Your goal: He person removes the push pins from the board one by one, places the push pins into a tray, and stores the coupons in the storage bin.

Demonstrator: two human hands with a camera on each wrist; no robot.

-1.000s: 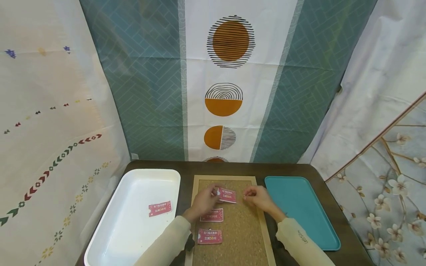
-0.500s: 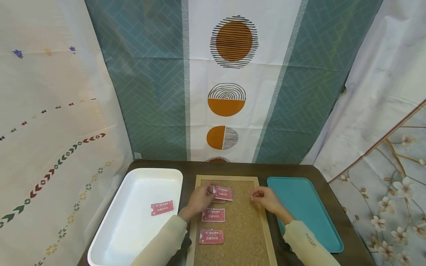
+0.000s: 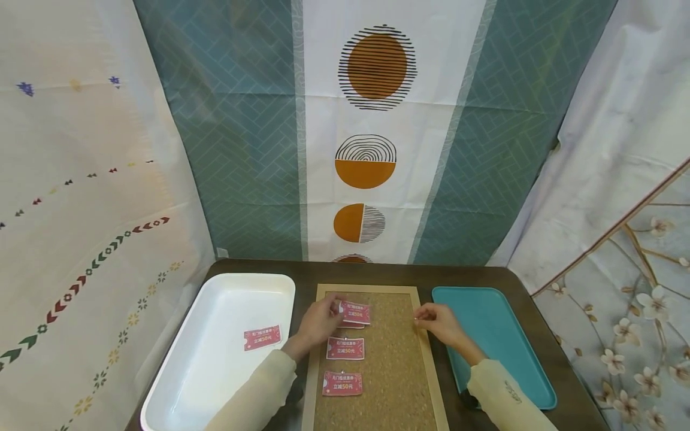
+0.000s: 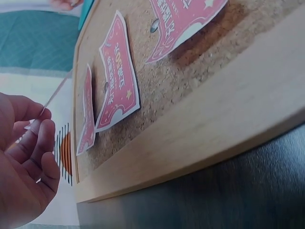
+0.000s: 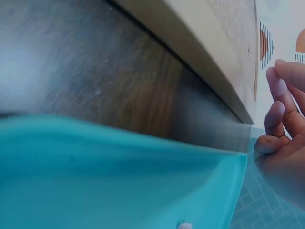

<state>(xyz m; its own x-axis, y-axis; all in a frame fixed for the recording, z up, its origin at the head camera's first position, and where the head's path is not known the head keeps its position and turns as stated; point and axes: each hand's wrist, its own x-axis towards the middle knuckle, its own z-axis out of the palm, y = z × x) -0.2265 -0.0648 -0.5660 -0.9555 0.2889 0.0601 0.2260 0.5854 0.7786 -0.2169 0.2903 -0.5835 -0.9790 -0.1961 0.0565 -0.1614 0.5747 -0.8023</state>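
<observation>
My left hand pinches a pink paper coupon by its left end, over the far part of the framed corkboard. In the left wrist view the held coupon appears edge-on, lifted off the cork. Three more coupons are on the board's left side: a far one, mostly overlapped in the head view, a middle one and a near one. Silver thumbtacks show on them. At the board's right edge my right hand has thumb and forefinger pinched together, with a small pale pin-like speck at the tips.
A white tray with one coupon inside stands left of the board. To the right lies a teal tray, where a small whitish thing shows. Patterned cloths hang behind the dark table.
The right hand has moved right, away from the coupon to the board's right edge. My left hand has drawn the pinched coupon slightly left.
</observation>
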